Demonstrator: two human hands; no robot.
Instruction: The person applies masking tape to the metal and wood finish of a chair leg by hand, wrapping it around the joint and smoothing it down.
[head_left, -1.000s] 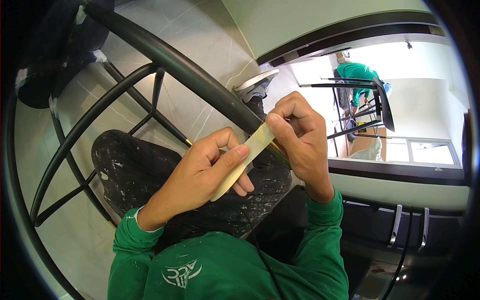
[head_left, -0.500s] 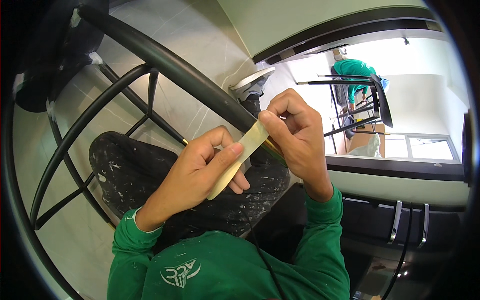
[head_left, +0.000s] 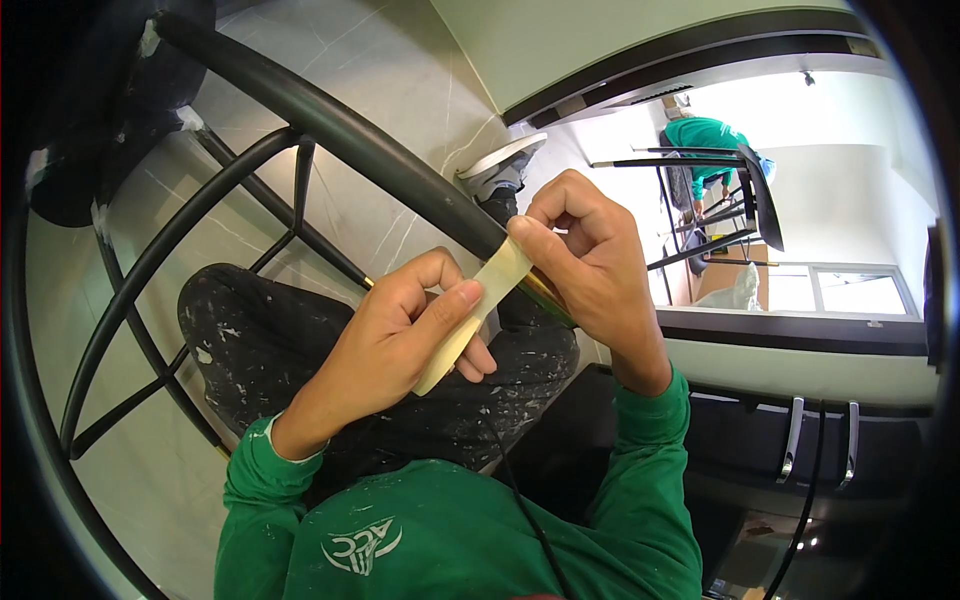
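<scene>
Head view, looking down: both my hands meet over my lap on a strip of pale masking tape [head_left: 470, 320], stretched slantwise between them. My left hand [head_left: 400, 345] pinches the strip's lower part, thumb laid flat along its upper face and fingers curled beneath, with the loose end poking out below my knuckles. My right hand [head_left: 590, 270] pinches the upper end between thumb and bent forefinger, the other fingers folded in toward the palm. That upper end sits right against the thick black metal tube [head_left: 340, 135] of an overturned chair frame that runs diagonally from the far left down to my hands; I cannot tell whether the tape already sticks to the tube. Thinner black bars [head_left: 170, 250] of the same frame curve away to the left, over a pale marble-look tiled floor [head_left: 400, 70]. Beneath my hands lie my dark, paint-flecked trousers [head_left: 260, 340], and my green sleeves [head_left: 650, 470] enter from the near edge. One grey-and-white shoe [head_left: 500, 165] shows just beyond the tube. Far right, in a bright room, another person in a green top [head_left: 710, 135] bends beside a black chair [head_left: 745, 195].
</scene>
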